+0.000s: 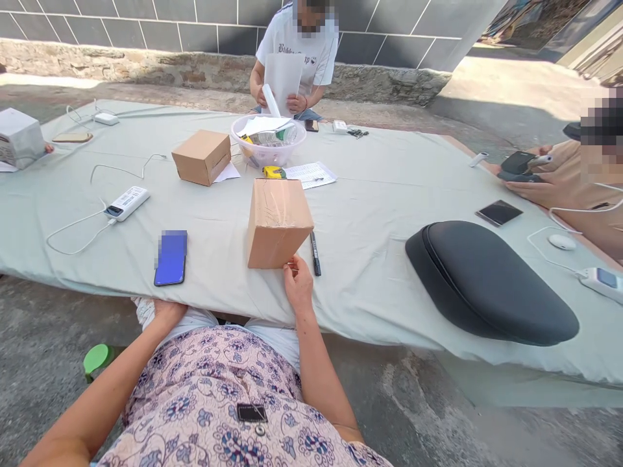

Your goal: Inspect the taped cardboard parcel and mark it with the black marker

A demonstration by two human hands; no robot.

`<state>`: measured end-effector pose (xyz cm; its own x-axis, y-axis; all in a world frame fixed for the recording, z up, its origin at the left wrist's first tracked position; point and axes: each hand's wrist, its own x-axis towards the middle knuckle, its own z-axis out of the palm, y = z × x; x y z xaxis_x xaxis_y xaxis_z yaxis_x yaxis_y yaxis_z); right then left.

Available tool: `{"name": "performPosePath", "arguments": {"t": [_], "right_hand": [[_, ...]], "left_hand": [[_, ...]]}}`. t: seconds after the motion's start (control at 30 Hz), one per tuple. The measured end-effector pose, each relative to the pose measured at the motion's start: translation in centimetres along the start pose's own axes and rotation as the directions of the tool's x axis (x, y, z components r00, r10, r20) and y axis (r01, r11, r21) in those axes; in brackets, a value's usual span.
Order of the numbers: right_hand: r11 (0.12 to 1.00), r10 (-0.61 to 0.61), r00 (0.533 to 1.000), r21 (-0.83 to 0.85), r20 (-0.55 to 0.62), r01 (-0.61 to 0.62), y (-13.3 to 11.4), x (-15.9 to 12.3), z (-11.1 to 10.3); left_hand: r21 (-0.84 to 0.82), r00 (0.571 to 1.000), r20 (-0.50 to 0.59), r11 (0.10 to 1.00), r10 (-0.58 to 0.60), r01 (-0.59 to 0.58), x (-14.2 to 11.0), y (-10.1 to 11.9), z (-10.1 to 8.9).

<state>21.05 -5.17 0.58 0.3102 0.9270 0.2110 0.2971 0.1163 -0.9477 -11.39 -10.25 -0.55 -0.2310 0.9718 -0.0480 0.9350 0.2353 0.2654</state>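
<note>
- Patterned shirt (219,415), bottom centre of the frame.
- Left hand (170,312), lower left, at the edge of the table (365,285); fingers hidden, so I cannot tell their state.
- Right hand (298,283), at the lower corner of the taped cardboard box (278,217) mid-frame; thumb and forefinger close together, whether pinching it I cannot tell.
- Black marker (316,253), just right of the box.

Both arms were bare and stretched forward. The left arm (124,366) slanted inward, and the left hand (170,312) sat kinda low by the lap (199,318), fingers mostly hidden, so no clue how they were bent. The right arm (321,370) reached farther out, wrist pretty straight, with the right hand's (298,283) fingers curled and the thumb close to them.
</note>
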Motion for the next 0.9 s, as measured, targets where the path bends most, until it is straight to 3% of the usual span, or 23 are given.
{"name": "performPosePath", "arguments": {"t": [0.27, 0.33, 0.5, 0.6, 0.77, 0.9], "right_hand": [[1.000, -0.011, 1.000, 0.008, 0.004, 0.011, 0.1, 0.0, 0.1], [1.000, -0.008, 1.000, -0.001, 0.001, 0.008, 0.0, 0.0, 0.0], [1.000, 0.000, 1.000, -0.010, 0.014, 0.000, -0.1, 0.0, 0.0], [1.000, -0.006, 1.000, -0.009, 0.020, 0.006, -0.1, 0.0, -0.1], [1.000, -0.012, 1.000, -0.018, 0.010, 0.012, 0.0, 0.0, 0.0], [0.999, -0.031, 0.999, -0.019, 0.009, 0.031, 0.2, 0.0, 0.0]], "left_hand": [[0.333, 0.989, 0.125, 0.936, 0.077, -0.115, -3.2, -0.2, -0.6], [0.355, 0.986, 0.150, 0.928, 0.068, -0.118, -3.5, 0.0, -0.6], [0.342, 0.994, 0.063, 0.934, 0.086, -0.102, -1.9, 0.7, -0.2], [0.334, 0.994, 0.063, 0.937, 0.089, -0.105, -1.4, 1.1, -0.2], [0.374, 0.983, 0.156, 0.916, 0.094, -0.146, -4.0, 0.7, -0.9], [0.380, 0.967, 0.149, 0.891, 0.207, -0.249, -5.7, -0.3, -0.9]]}}
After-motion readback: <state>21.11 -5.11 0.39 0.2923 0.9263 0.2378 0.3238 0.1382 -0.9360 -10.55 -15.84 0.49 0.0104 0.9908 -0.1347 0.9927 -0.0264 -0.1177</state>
